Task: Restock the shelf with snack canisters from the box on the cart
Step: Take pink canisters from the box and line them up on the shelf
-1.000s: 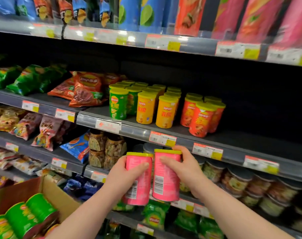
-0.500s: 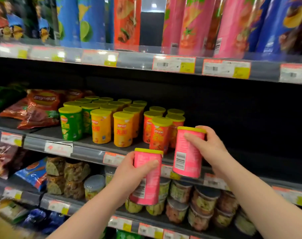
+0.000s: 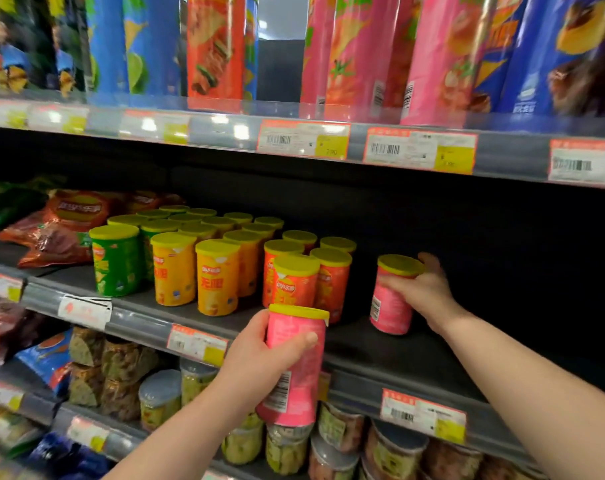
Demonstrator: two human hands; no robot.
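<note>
- Nearest us, at six o'clock in the view, our left hand (image 3: 259, 358) has its fingers and thumb wrapped round a pink cylindrical snack canister with a yellow plastic lid (image 3: 296, 368). We hold it in the air in front of the shelf edge, not yet placed.
- Its long axis runs near vertical, lid up, the top leaning slightly toward one o'clock and the barcode facing us.
- Further in, toward two o'clock, our right hand (image 3: 422, 289) curls round a second pink canister (image 3: 389, 306) on the dark grey metal shelf (image 3: 380, 351). It is about upright, lid at twelve o'clock; we cannot tell whether its base sits flat.
- At nine o'clock of that one, the orange canisters (image 3: 296, 282), yellow canisters (image 3: 218, 278) and green canisters (image 3: 116, 261) stand upright in rows.
- We judge the pink row as only beginning: one canister going down, one waiting, and bare shelf toward three o'clock. The box and cart are out of view, so we cannot say what remains.
</note>
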